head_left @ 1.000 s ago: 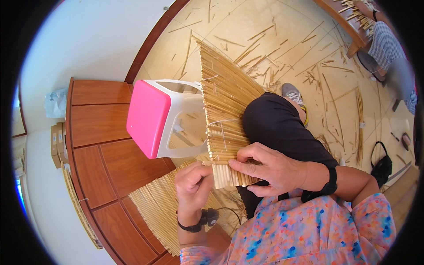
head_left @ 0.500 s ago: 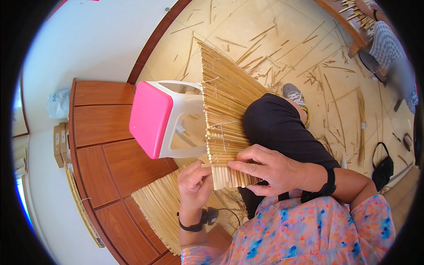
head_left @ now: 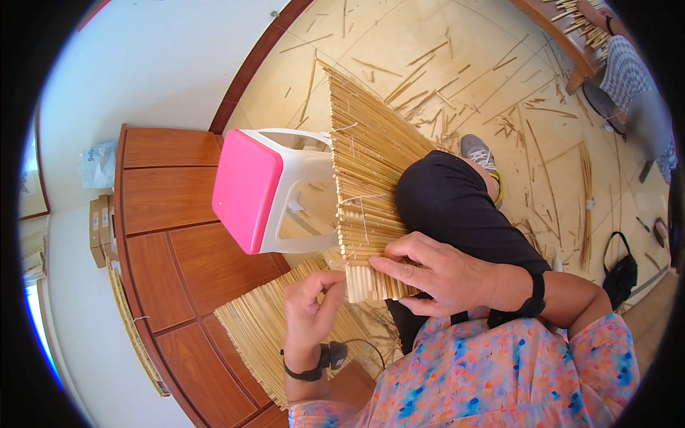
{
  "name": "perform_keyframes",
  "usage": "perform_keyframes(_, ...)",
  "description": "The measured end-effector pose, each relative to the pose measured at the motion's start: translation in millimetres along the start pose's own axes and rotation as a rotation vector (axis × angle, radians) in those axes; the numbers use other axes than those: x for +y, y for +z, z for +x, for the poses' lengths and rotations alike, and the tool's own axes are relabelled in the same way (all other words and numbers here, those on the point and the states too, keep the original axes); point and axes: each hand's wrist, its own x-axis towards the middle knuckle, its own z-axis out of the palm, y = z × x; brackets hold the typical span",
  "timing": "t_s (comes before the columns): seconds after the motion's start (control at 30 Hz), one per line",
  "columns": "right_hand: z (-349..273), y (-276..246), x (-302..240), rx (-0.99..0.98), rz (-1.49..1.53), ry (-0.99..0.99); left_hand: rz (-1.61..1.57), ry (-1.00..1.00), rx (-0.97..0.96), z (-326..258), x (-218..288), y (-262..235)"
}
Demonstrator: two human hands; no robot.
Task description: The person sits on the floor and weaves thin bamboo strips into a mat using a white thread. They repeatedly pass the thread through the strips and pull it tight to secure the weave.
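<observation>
A mat of tied straw-coloured stalks (head_left: 367,171) stands slanted against my dark-trousered knee, its cut ends facing left. Loose white thread hangs on its side. My right hand (head_left: 439,274) grips the mat's near end, fingers laid over the stalks; the part of the grip underneath is hidden. Just left of that end, my left hand (head_left: 312,299) is closed in a pinch, fingertips close to the stalk ends. What it pinches is too fine to make out. A second stalk mat (head_left: 264,317) lies lower left, partly behind my left hand.
A pink-topped white stool (head_left: 250,189) stands left of the mat, before a brown wooden cabinet (head_left: 171,192). Loose stalks (head_left: 421,78) litter the tiled floor. A black bag (head_left: 621,274) lies at right. Another person's hand (head_left: 596,14) is among stalks at the upper right.
My left hand has drawn slightly left and down, away from the mat's edge. A stalk end that stuck out by its fingertips no longer shows. My right hand keeps its grip.
</observation>
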Motion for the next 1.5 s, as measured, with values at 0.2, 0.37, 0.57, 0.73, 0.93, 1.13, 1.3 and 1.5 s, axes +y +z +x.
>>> perform_keyframes(0.2,-1,2,1,-0.007,-0.009,0.004,0.086,0.1,0.055,6,1,6)
perform_keyframes(0.37,1,-1,-1,-0.039,-0.006,0.025,0.074,0.07,0.052,13,7,12)
perform_keyframes(0.57,3,-2,-6,-0.073,-0.014,0.083,-0.293,-0.357,0.126,18,37,22)
perform_keyframes(0.73,-2,-5,-11,-0.064,-0.003,0.112,-0.123,-0.266,0.082,19,35,10)
perform_keyframes(0.93,-3,-3,-20,-0.021,-0.078,0.125,-0.166,-0.343,0.076,85,28,-12)
perform_keyframes(1.13,-4,4,-37,-0.049,-0.138,0.142,-0.153,-0.253,-0.322,120,0,4)
perform_keyframes(1.3,-19,14,-46,-0.108,-0.136,0.062,-0.36,-0.142,-0.168,82,18,-10)
perform_keyframes(1.5,-14,24,-66,-0.008,-0.097,-0.149,-0.668,-0.097,0.373,-23,6,-59)
